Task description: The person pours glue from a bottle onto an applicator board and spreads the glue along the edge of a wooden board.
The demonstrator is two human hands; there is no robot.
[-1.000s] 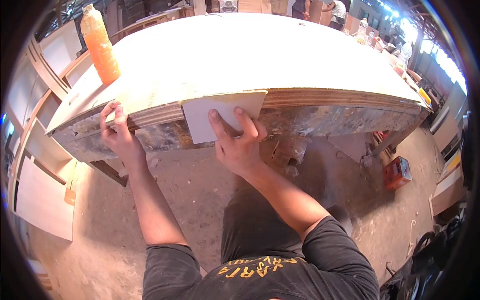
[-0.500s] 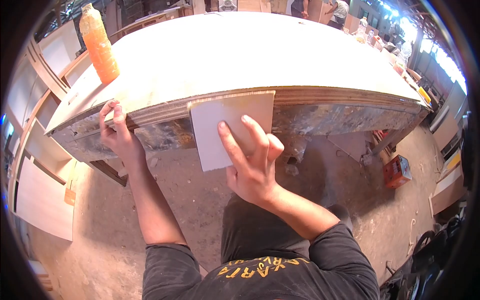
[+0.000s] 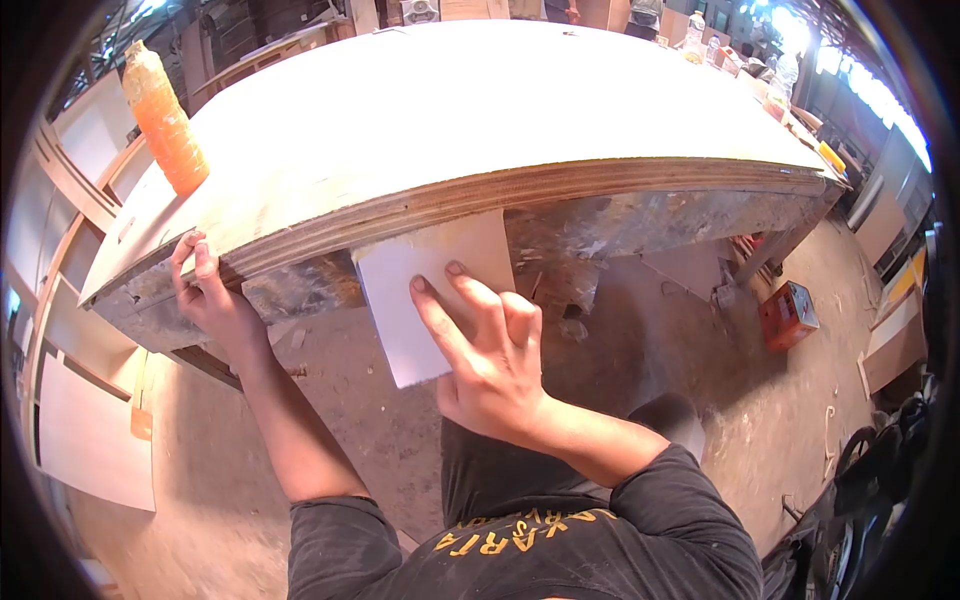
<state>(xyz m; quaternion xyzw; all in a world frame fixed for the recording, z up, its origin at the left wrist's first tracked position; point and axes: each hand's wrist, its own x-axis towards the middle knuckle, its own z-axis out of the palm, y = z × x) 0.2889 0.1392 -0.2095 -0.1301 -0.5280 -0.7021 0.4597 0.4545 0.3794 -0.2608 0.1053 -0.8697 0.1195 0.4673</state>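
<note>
Workshop floor (image 3: 220,450), dusty and brown, extends beneath a broad worktable, whose pale top (image 3: 480,110) is brightly lit and bounded in front by a layered wooden edge (image 3: 620,177). At far left, a pale board (image 3: 95,430) stands below open wooden shelving (image 3: 75,255). Near the left end of the top is a bottle of orange contents (image 3: 168,125), its upper part cloudy. Below it, the left hand (image 3: 215,305) is at the layered edge, fingers bent, fingertips against the wood; whether it grips cannot be told. Left of centre, the right hand (image 3: 490,360) grips a white rectangular sheet (image 3: 420,300), two fingers extended on its face and the thumb not visible. The sheet is tilted, its upper end at the underside of the layered edge; contact there cannot be confirmed. Right of centre, in the background, part of another person (image 3: 645,18) is visible beyond the table. Clear bottles (image 3: 694,40) occupy the far right of the top, with a yellow object (image 3: 831,158) nearer the corner; a red tin (image 3: 788,317) rests on the floor below.
</note>
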